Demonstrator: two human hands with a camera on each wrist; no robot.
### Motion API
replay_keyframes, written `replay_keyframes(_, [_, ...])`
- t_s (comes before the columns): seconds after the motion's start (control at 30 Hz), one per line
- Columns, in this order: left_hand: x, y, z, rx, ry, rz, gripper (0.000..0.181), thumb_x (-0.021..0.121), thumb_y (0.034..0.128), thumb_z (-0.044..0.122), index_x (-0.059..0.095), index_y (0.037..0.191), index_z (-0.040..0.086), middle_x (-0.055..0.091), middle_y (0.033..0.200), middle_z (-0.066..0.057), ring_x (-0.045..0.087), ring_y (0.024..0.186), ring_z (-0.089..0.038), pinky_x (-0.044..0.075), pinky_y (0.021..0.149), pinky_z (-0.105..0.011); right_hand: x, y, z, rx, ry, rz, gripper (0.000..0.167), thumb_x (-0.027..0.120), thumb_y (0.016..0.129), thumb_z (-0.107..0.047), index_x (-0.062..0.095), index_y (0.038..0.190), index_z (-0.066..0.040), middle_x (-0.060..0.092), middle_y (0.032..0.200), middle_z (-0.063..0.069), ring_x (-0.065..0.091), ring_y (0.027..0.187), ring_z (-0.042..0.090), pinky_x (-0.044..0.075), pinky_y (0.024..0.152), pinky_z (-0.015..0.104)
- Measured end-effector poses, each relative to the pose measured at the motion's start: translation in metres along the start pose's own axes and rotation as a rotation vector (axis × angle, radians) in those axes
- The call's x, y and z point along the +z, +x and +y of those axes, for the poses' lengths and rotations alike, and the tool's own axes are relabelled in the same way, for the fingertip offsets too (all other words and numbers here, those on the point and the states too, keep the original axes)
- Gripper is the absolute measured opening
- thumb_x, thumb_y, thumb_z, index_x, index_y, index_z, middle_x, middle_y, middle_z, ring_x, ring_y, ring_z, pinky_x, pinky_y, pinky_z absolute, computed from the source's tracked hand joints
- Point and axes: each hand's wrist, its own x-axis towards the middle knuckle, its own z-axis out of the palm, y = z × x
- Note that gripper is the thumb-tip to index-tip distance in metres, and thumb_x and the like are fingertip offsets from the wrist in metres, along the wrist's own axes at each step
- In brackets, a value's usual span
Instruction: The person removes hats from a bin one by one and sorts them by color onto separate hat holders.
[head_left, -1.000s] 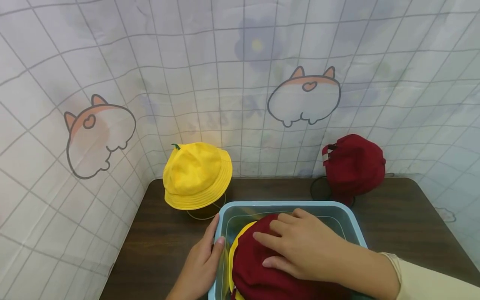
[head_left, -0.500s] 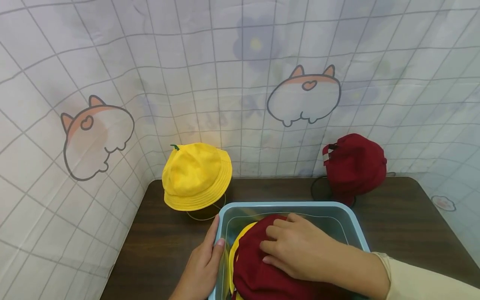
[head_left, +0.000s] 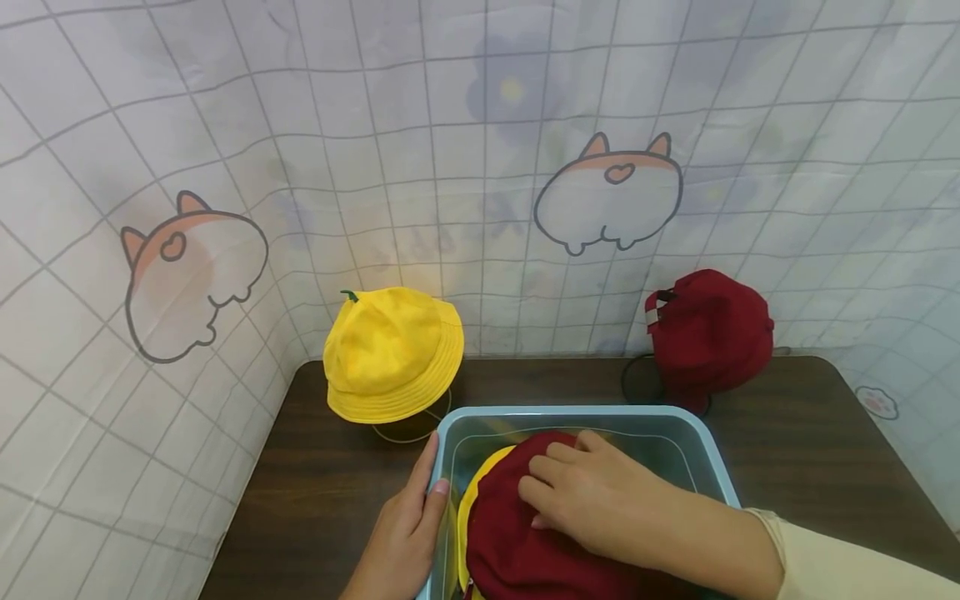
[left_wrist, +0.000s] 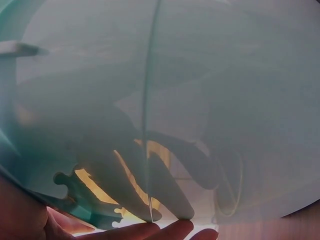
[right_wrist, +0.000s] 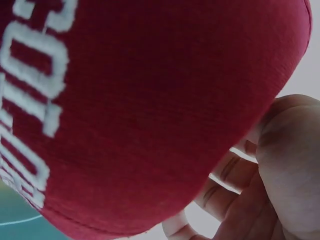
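the left hand lay along the left side of a blue tub, its fingers nearly straight against the outside and its thumb at the rim. the right hand was mostly closed, its bent fingers gripping a maroon cap inside the tub, though their tips were hidden in the head view. white lettering ran across that cap in the right wrist view. a yellow edge showed beside it, on the left. behind the tub, a yellow hat stood to the left and another maroon cap to the right
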Motion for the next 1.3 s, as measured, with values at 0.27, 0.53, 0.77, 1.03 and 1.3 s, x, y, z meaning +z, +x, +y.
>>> replay_keyframes(0.27, [0.002, 0.000, 0.001, -0.010, -0.014, -0.003, 0.059, 0.045, 0.1101, 0.036, 0.018, 0.162, 0.042, 0.042, 0.161, -0.004, 0.055, 0.132, -0.024, 0.041, 0.112, -0.060, -0.001, -0.007, 0.002, -0.014, -0.064, 0.050, 0.023, 0.067, 0.098, -0.045, 0.059, 0.103, -0.024, 0.061, 0.092, -0.008, 0.054, 0.082, 0.011, 0.044, 0.069, 0.031])
replay_keyframes(0.53, [0.001, -0.001, 0.002, -0.004, -0.026, 0.002, 0.059, 0.046, 0.1099, 0.036, 0.019, 0.162, 0.042, 0.043, 0.160, -0.002, 0.055, 0.132, -0.022, 0.041, 0.112, -0.058, -0.003, -0.009, 0.005, -0.034, -0.013, 0.027, 0.035, 0.083, 0.083, -0.034, 0.063, 0.110, -0.025, 0.066, 0.094, -0.009, 0.055, 0.084, 0.010, 0.041, 0.069, 0.028])
replay_keyframes(0.77, [0.002, -0.002, 0.003, 0.002, -0.035, 0.005, 0.059, 0.046, 0.1098, 0.035, 0.019, 0.162, 0.042, 0.042, 0.161, -0.001, 0.054, 0.133, -0.021, 0.041, 0.112, -0.058, 0.000, -0.012, 0.004, -0.017, 0.057, 0.084, 0.016, 0.073, 0.092, -0.036, 0.070, 0.106, -0.028, 0.065, 0.090, -0.012, 0.055, 0.083, 0.008, 0.041, 0.070, 0.027])
replay_keyframes(1.03, [0.003, -0.002, 0.000, 0.002, -0.043, 0.004, 0.060, 0.047, 0.1097, 0.035, 0.018, 0.161, 0.045, 0.042, 0.161, 0.002, 0.055, 0.132, -0.019, 0.042, 0.112, -0.057, 0.000, -0.015, 0.001, 0.058, 0.155, -0.017, 0.021, 0.070, 0.093, -0.048, 0.068, 0.104, -0.030, 0.064, 0.091, -0.015, 0.055, 0.086, 0.005, 0.041, 0.073, 0.030])
replay_keyframes(1.3, [0.001, -0.002, 0.000, 0.005, -0.045, -0.009, 0.059, 0.046, 0.1100, 0.036, 0.018, 0.162, 0.043, 0.040, 0.162, -0.001, 0.055, 0.132, -0.021, 0.042, 0.111, -0.058, -0.001, -0.017, -0.001, 0.036, 0.094, 0.110, 0.021, 0.079, 0.089, -0.039, 0.063, 0.097, -0.028, 0.058, 0.086, -0.015, 0.053, 0.082, 0.005, 0.038, 0.071, 0.026])
